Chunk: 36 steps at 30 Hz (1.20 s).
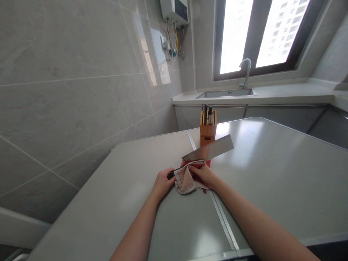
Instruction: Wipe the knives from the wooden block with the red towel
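Observation:
A wide steel cleaver [210, 148] lies nearly level above the grey countertop [130, 170], its blade pointing up and to the right. My left hand [163, 183] is shut on the black handle [170, 175]. My right hand [202, 174] presses a pink and red cloth [185, 181] around the base of the blade, with the fingers on top of the fold. Part of the blade near the handle is hidden by the cloth.
Behind the cleaver stands a wooden knife block [208, 127] holding dark-handled knives. Farther back are a steel sink [225, 93] with a curved faucet [246, 72], a bright window [261, 36], and a wall water heater [174, 10]. Tiled wall [67, 83] runs along the left.

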{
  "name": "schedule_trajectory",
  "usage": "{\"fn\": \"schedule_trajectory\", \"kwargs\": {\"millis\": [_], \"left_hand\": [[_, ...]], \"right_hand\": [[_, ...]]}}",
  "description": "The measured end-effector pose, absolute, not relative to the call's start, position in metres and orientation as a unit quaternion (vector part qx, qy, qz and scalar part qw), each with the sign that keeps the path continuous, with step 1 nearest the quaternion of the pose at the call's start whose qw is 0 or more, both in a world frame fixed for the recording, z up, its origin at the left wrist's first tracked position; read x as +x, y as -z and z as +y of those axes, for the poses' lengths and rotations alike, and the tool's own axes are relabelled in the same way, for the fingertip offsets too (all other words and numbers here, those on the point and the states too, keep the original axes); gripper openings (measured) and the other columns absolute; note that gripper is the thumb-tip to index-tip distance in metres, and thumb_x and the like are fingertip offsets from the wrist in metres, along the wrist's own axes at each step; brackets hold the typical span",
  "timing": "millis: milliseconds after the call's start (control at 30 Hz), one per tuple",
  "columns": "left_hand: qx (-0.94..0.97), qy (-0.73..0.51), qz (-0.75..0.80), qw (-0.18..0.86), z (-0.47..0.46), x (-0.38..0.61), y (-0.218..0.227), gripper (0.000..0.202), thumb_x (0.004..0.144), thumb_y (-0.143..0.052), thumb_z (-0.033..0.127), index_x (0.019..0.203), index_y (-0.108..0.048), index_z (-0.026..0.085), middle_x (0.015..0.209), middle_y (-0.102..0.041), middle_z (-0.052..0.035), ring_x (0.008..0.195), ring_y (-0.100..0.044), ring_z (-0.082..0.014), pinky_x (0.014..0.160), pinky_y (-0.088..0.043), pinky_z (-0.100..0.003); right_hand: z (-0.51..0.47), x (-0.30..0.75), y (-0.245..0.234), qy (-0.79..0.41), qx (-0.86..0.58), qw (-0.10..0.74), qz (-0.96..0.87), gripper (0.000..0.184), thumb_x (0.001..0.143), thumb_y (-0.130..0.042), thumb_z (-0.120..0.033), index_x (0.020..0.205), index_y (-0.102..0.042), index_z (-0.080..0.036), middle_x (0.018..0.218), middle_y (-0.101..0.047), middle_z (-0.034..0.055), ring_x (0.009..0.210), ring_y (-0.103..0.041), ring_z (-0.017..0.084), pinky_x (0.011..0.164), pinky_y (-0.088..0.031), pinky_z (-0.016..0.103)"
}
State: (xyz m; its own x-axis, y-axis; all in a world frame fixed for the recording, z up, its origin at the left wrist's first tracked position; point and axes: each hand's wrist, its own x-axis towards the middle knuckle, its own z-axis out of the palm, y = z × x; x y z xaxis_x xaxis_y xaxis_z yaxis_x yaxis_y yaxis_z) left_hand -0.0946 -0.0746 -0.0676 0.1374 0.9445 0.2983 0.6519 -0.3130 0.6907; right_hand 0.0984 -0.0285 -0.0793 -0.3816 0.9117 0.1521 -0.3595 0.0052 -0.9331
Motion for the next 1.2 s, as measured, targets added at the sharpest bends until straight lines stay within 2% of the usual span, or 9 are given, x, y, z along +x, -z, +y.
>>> {"fn": "schedule_trajectory", "kwargs": {"millis": [333, 667, 900, 1200], "left_hand": [[0.729, -0.354, 0.549, 0.203, -0.0731, -0.0957, 0.0709, 0.012, 0.073, -0.052, 0.024, 0.070, -0.058, 0.015, 0.063, -0.054, 0.0023, 0.061, -0.047, -0.0117, 0.057, -0.034, -0.020], [0.721, -0.362, 0.554, 0.203, -0.0724, -0.0964, 0.0719, 0.014, 0.073, -0.053, 0.026, 0.068, -0.058, 0.014, 0.061, -0.052, 0.0029, 0.059, -0.045, -0.0109, 0.055, -0.033, -0.020], [0.723, -0.356, 0.554, 0.209, -0.0725, -0.0966, 0.0721, 0.018, 0.076, -0.051, 0.028, 0.071, -0.060, 0.014, 0.064, -0.055, 0.0016, 0.059, -0.044, -0.0111, 0.057, -0.034, -0.021], [0.727, -0.352, 0.555, 0.201, -0.0734, -0.0945, 0.0702, 0.016, 0.074, -0.052, 0.026, 0.066, -0.057, 0.014, 0.061, -0.052, 0.0017, 0.059, -0.044, -0.0116, 0.057, -0.034, -0.021]], "right_hand": [[-0.0308, 0.1000, 0.0757, -0.650, -0.272, 0.483, -0.519, 0.027, 0.066, -0.070, -0.034, 0.087, -0.068, -0.018, 0.088, -0.068, 0.0040, 0.082, -0.059, 0.018, 0.081, -0.043, 0.036], [-0.0298, 0.0996, 0.0758, -0.653, -0.251, 0.477, -0.533, 0.029, 0.069, -0.068, -0.035, 0.092, -0.066, -0.017, 0.095, -0.067, 0.0062, 0.091, -0.058, 0.020, 0.086, -0.044, 0.038], [-0.0314, 0.0992, 0.0733, -0.638, -0.268, 0.490, -0.530, 0.032, 0.068, -0.068, -0.039, 0.092, -0.065, -0.018, 0.095, -0.066, 0.0061, 0.091, -0.058, 0.021, 0.086, -0.044, 0.037], [-0.0313, 0.0996, 0.0724, -0.624, -0.281, 0.493, -0.536, 0.030, 0.067, -0.069, -0.038, 0.089, -0.066, -0.018, 0.096, -0.067, 0.0061, 0.091, -0.058, 0.021, 0.086, -0.043, 0.038]]}}
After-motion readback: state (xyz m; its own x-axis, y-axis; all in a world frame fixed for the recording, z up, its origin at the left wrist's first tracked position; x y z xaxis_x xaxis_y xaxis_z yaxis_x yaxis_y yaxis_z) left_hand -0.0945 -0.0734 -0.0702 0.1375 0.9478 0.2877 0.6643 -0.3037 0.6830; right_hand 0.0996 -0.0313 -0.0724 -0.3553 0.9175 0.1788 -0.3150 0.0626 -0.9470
